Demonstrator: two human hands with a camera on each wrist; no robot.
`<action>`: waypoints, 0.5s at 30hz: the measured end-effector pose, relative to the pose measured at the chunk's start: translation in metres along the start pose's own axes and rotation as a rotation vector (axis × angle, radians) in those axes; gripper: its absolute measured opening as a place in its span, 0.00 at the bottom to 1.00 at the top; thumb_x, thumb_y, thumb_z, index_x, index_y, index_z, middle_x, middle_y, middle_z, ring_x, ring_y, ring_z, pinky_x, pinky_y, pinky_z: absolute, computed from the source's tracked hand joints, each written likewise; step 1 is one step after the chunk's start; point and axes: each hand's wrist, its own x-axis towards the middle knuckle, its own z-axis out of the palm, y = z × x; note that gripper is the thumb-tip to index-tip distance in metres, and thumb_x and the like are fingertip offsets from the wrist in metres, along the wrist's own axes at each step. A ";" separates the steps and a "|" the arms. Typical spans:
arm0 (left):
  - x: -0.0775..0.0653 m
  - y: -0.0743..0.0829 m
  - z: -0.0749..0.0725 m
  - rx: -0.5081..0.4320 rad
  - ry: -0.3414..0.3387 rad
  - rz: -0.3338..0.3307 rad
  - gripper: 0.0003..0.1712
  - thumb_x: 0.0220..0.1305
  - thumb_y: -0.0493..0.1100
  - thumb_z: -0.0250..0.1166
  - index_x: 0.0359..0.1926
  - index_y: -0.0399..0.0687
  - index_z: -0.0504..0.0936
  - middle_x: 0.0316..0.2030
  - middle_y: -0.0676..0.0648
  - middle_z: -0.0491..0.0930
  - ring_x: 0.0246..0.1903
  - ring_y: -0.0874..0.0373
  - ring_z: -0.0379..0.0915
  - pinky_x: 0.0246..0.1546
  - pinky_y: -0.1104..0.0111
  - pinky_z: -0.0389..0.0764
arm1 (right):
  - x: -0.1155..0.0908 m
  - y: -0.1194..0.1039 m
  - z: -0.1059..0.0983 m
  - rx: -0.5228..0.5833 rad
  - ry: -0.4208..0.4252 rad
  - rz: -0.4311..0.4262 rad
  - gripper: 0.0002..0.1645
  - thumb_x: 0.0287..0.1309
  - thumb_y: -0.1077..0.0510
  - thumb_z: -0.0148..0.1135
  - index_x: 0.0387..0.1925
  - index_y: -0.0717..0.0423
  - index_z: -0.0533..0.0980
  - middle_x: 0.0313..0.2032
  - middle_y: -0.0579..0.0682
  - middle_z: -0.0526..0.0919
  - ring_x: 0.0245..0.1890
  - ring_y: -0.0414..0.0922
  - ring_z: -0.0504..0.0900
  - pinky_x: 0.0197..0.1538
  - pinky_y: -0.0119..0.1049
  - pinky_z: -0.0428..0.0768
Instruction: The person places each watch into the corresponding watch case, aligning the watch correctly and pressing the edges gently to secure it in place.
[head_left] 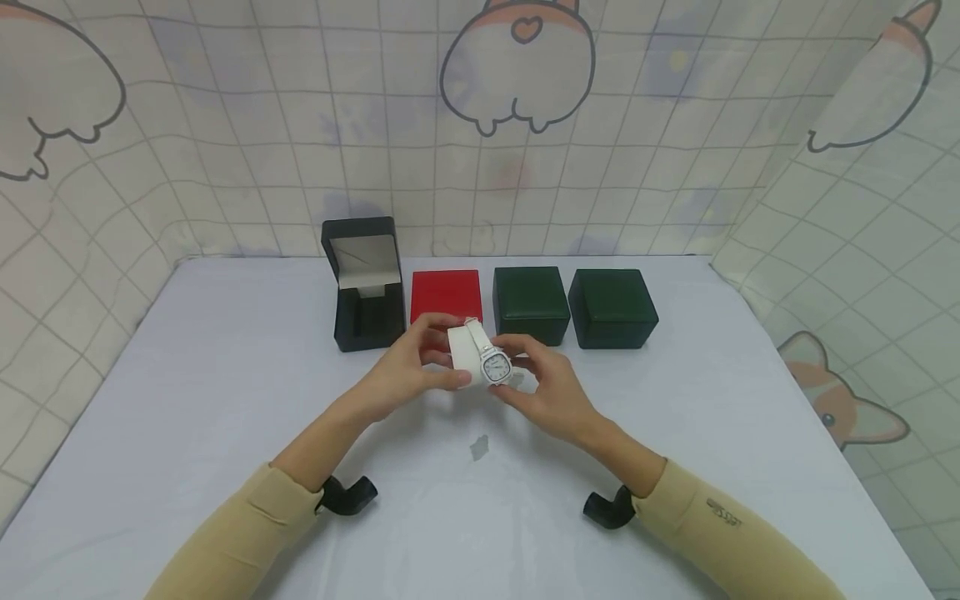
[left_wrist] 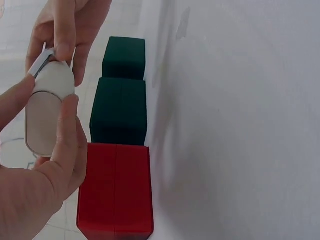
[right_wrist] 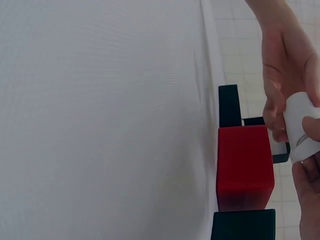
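A wristwatch point(head_left: 497, 367) with a white strap and a squarish pale dial is held above the table. Its strap runs along a white watch cushion point(head_left: 460, 353), whose oval end faces the left wrist camera. My left hand point(head_left: 405, 369) grips the cushion, thumb on the near side and fingers on the far side. From the other side my right hand point(head_left: 553, 395) pinches the watch near its case. In the right wrist view both hands meet at the cushion point(right_wrist: 299, 111), at the right edge of the picture.
Along the back of the table stand an open black watch box point(head_left: 369, 321) with a pale lid lining, a closed red box point(head_left: 446, 293) and two closed green boxes point(head_left: 531, 304). A grey patch point(head_left: 479, 447) marks the white tablecloth in front of the hands.
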 end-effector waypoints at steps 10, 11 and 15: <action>0.001 -0.004 0.005 -0.187 0.037 -0.050 0.42 0.58 0.37 0.77 0.69 0.50 0.65 0.63 0.42 0.70 0.60 0.44 0.73 0.49 0.57 0.85 | 0.000 0.005 0.001 -0.032 0.040 -0.062 0.36 0.52 0.69 0.78 0.63 0.61 0.74 0.56 0.54 0.82 0.51 0.48 0.82 0.58 0.48 0.81; 0.001 -0.005 0.005 -0.201 0.042 -0.054 0.42 0.58 0.37 0.77 0.70 0.50 0.65 0.63 0.41 0.70 0.60 0.44 0.73 0.49 0.57 0.85 | 0.001 0.005 0.001 -0.037 0.043 -0.067 0.36 0.52 0.69 0.78 0.63 0.61 0.74 0.56 0.54 0.83 0.51 0.48 0.83 0.58 0.48 0.81; 0.001 -0.005 0.008 -0.263 0.060 -0.080 0.43 0.58 0.37 0.76 0.71 0.49 0.64 0.63 0.41 0.70 0.60 0.43 0.72 0.49 0.55 0.85 | 0.001 0.004 0.001 -0.053 0.059 -0.095 0.38 0.50 0.68 0.79 0.63 0.60 0.74 0.57 0.53 0.83 0.51 0.47 0.84 0.58 0.46 0.82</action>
